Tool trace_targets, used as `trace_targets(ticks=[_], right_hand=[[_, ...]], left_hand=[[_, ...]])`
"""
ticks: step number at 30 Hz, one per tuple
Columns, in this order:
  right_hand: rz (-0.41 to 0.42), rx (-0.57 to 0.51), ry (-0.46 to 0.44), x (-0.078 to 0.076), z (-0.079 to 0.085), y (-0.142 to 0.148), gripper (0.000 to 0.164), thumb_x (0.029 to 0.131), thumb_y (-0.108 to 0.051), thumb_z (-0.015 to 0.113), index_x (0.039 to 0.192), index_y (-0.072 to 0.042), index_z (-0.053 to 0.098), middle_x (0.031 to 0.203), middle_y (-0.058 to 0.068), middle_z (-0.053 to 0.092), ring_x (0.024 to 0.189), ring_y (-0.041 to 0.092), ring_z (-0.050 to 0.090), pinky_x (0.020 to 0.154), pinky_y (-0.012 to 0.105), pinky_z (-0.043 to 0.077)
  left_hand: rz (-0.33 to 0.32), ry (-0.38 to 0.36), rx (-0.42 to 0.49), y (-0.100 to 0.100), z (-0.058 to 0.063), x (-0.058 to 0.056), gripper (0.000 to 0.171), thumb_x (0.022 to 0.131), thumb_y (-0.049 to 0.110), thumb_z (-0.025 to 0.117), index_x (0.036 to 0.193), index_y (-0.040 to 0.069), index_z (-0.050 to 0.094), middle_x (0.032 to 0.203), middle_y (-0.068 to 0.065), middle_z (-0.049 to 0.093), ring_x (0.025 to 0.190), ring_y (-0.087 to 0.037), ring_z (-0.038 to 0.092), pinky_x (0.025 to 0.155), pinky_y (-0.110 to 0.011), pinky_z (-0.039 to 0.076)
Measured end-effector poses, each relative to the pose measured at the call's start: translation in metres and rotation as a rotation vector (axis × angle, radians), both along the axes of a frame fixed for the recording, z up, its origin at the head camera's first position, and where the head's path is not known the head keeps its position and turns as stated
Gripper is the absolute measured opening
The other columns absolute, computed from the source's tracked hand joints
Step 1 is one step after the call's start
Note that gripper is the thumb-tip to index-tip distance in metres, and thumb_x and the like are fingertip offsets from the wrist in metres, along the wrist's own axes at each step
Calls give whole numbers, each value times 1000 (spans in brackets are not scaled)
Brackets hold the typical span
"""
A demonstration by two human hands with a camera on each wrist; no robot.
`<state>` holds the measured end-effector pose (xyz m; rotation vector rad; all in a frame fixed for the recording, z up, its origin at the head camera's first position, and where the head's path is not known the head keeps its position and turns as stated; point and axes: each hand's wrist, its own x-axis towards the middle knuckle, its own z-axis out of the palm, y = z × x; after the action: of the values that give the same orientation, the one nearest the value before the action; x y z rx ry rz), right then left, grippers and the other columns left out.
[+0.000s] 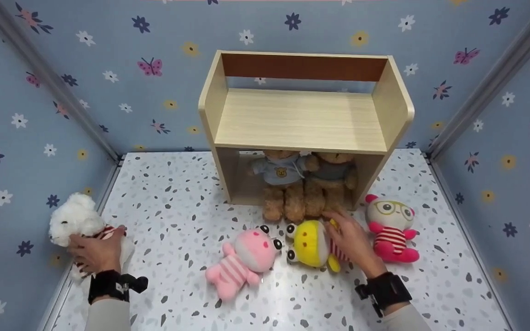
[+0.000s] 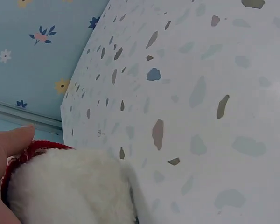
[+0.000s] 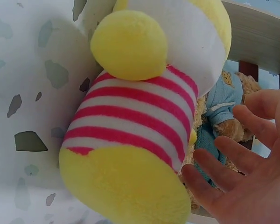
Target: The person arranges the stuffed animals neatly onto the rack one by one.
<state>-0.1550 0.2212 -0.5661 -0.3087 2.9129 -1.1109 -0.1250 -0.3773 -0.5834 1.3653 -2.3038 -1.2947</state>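
At the left wall, my left hand (image 1: 99, 250) grips a white plush bear (image 1: 77, 215) around its red-striped shirt. The left wrist view shows the bear's white fur (image 2: 74, 186) beside my thumb. My right hand (image 1: 351, 240) is at a yellow plush frog (image 1: 310, 243) that lies with its head to the left. In the right wrist view, the fingers (image 3: 224, 175) are spread and straight beside the frog's pink-striped body (image 3: 126, 119). Between the hands lies a pink plush frog (image 1: 252, 250), its head toward the yellow one.
Two brown teddy bears (image 1: 281, 172) in blue clothes sit in the lower compartment of a wooden shelf (image 1: 299, 119). A pink-and-grey plush panda (image 1: 394, 230) with glasses lies at the right. Blue patterned walls (image 1: 164, 105) enclose the speckled surface (image 1: 173, 197).
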Motion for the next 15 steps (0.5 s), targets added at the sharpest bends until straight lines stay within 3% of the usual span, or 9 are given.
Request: trace_targets(ticks=[2,5,8,11,15], right_hand=[[1,-6,11,0,0,-1,34,103,-19,66,136,-12,68,150,16,54,133,37,55,109,58,45],[1,3,20,1,-1,-2,34,103,-19,66,135,-12,68,150,17,53,134,38,54,109,58,45],[1,11,15,2,-1,-4,34,103,-20,66,136,-12,68,151,17,52,135,38,53,109,58,45],[0,12,8,3,-1,-5,34,104,-21,65,137,-12,68,151,16,53,135,37,54,109,57,45],[6,8,8,3,0,-6,35,103,-21,65,137,-11,67,152,17,52,136,38,53,109,59,44]], left_hand=[[2,-8,-24,4,-5,1,125,90,47,75,163,17,-23,168,-21,-24,153,-50,-16,115,-77,-4],[-8,25,-101,10,-14,3,119,91,29,76,165,17,-17,170,-22,-15,153,-51,-9,113,-81,4],[-10,97,-185,14,-20,7,109,92,15,73,166,14,-7,171,-21,-3,154,-51,7,110,-81,20],[0,181,-264,20,-25,13,99,93,6,69,167,14,3,172,-18,9,144,-54,31,99,-78,37],[6,296,-349,29,-28,20,92,95,6,67,167,18,12,169,-13,24,119,-61,51,84,-77,42]])
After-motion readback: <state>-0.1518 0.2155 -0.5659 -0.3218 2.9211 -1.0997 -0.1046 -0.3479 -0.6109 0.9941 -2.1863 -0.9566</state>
